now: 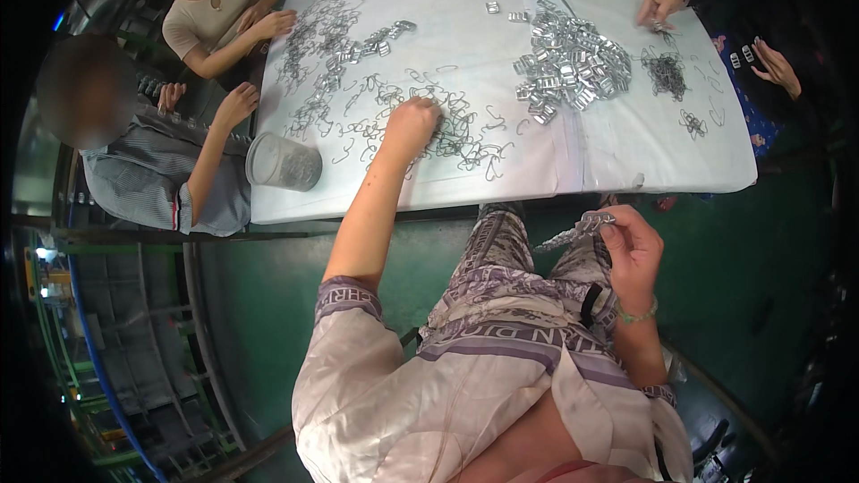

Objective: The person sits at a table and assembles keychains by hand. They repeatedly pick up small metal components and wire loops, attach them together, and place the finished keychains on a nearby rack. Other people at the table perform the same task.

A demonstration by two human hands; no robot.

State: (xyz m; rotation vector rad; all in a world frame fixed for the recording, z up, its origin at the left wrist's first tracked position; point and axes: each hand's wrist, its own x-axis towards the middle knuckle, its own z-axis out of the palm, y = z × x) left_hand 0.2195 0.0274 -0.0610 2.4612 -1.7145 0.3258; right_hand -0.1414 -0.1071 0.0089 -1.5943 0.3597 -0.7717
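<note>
My left hand (pixel 415 122) reaches over the table into a loose pile of thin bent wire hooks (pixel 461 139). Its fingers are curled closed among the wires, and whatever they pinch is hidden. Off the table's near edge, above my lap, my right hand (pixel 633 255) grips a row of small silvery metal buckles (pixel 577 231) between thumb and fingers. The row hangs out toward the left of that hand. A large heap of similar loose metal buckles (pixel 573 63) lies farther off on the table, right of the wire pile.
A translucent plastic tub (pixel 284 164) stands at the left corner of the white-covered table (pixel 501 188). Two people work along the left side, near more wires (pixel 318 36) and buckles. At the right, another person's hand (pixel 662 5) is over a small wire pile (pixel 667 76).
</note>
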